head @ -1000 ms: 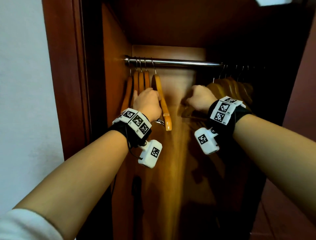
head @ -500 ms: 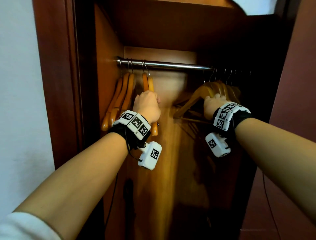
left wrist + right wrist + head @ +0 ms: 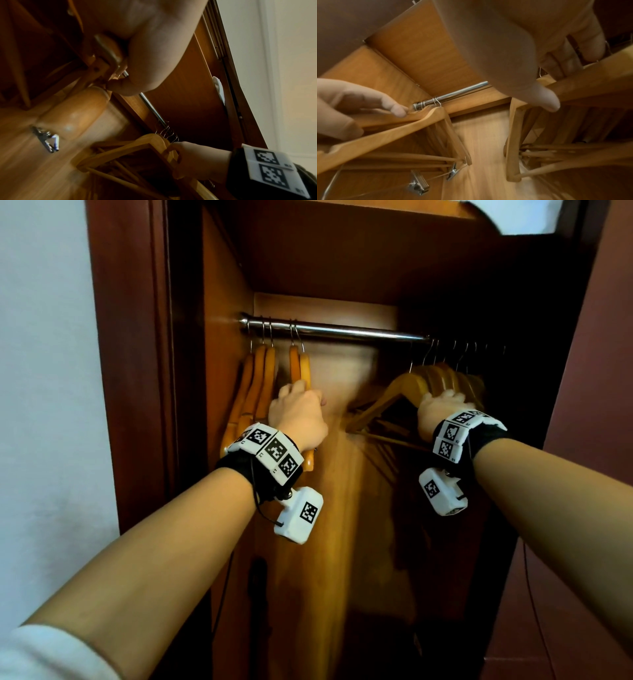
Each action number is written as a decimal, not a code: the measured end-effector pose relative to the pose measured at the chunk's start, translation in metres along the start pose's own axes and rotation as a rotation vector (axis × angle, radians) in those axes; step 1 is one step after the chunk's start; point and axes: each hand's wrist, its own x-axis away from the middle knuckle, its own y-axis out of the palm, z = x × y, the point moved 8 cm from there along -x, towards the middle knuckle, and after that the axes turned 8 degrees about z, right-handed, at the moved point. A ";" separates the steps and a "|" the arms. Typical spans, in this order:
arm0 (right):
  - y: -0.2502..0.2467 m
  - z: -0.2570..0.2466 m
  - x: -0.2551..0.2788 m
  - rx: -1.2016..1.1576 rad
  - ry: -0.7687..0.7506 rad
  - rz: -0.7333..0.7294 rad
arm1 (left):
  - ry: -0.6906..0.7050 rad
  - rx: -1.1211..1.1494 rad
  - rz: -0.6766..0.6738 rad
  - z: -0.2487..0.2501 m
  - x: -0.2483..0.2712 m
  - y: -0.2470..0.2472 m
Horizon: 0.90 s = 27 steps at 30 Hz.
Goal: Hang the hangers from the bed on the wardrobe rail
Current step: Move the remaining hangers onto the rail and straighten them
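Observation:
Wooden hangers hang by wire hooks on the steel rail (image 3: 335, 332) inside the wardrobe. At the rail's left end three hangers (image 3: 255, 392) hang together. Just to their right is a pair of hangers (image 3: 300, 368). My left hand (image 3: 298, 409) grips that pair below the hooks; the right wrist view shows its fingers (image 3: 397, 111) over the top of the hanger (image 3: 423, 117). At the rail's right end hangs a bunch of several hangers (image 3: 407, 385). My right hand (image 3: 442, 405) grips the shoulder of its front hanger (image 3: 590, 83), with the thumb (image 3: 546, 100) across the wood.
The wardrobe's left wall (image 3: 226, 337) is close beside the left hangers. A stretch of rail between the two groups is bare. Metal clips (image 3: 418, 185) dangle from the bars of the left hangers. A white wall (image 3: 44, 371) lies left of the wardrobe frame.
My right hand has moved right from the gap onto the right bunch of hangers. The left group has split: three hang nearer the wall, two stay under my left hand.

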 end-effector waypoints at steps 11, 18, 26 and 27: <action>0.017 0.007 0.001 -0.181 -0.029 -0.069 | 0.045 -0.057 -0.037 0.017 0.005 0.003; 0.009 -0.002 -0.001 -0.287 -0.028 -0.033 | 0.045 -0.066 -0.029 0.018 0.005 0.006; 0.011 -0.010 -0.009 -0.392 -0.073 0.000 | 0.049 -0.080 -0.040 0.018 0.003 0.007; 0.011 -0.011 -0.011 -0.399 -0.081 0.006 | 0.052 -0.079 -0.036 0.018 0.003 0.006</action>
